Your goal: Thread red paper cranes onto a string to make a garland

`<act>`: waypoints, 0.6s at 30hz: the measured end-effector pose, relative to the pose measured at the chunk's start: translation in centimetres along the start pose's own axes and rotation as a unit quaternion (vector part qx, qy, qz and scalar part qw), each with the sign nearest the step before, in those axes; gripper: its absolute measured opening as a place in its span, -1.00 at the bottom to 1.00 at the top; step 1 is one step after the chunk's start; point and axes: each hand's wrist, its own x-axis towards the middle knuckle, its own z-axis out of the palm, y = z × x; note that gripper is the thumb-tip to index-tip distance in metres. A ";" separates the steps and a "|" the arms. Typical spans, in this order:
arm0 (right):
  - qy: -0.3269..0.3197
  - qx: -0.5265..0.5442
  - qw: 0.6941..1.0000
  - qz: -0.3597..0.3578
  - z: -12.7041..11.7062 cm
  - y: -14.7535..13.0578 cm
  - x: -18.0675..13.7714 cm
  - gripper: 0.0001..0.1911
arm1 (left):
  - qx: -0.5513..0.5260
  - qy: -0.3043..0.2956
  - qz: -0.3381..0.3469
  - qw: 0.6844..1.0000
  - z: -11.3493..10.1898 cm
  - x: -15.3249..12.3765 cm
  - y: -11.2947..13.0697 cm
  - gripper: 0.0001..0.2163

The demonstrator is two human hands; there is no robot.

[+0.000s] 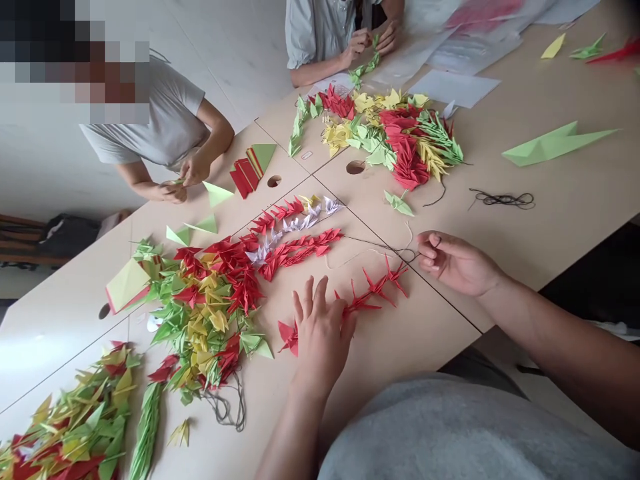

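Observation:
My left hand [323,337] rests with its fingers spread over a row of red paper cranes [373,293] on the table. One red crane [289,337] shows on the left of this hand, and the others run to its right. My right hand [455,263] is raised a little above the table, thumb and fingers curled together. A thin thread [373,251] loops up to its fingertips; exactly how it is gripped is hard to see. Left of the row lie strings of red cranes [300,250] and white cranes [295,223].
Heaps of red, yellow and green cranes lie at left [205,307], lower left [75,420] and far side [405,140]. A black cord [503,199] and a large green crane [555,143] are at right. Two people fold or handle paper across the table [500,247].

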 end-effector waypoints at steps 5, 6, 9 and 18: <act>-0.015 0.045 0.999 0.012 -0.2 0.3 0.1 -0.77 | 0.005 -0.014 -0.012 1.000 0.0 -0.1 -0.2 -0.95; -0.020 0.050 0.998 0.015 -0.3 0.3 0.1 -0.77 | 0.002 -0.009 -0.010 1.000 0.0 -0.1 0.0 -0.92; -0.030 0.054 0.998 0.016 -0.5 0.5 0.2 -0.80 | -0.004 0.016 0.006 1.000 0.1 0.7 0.7 -0.74; -0.037 0.088 0.995 0.011 -0.3 0.4 0.1 -0.77 | 0.048 -0.031 0.051 0.997 0.6 1.9 0.5 -0.89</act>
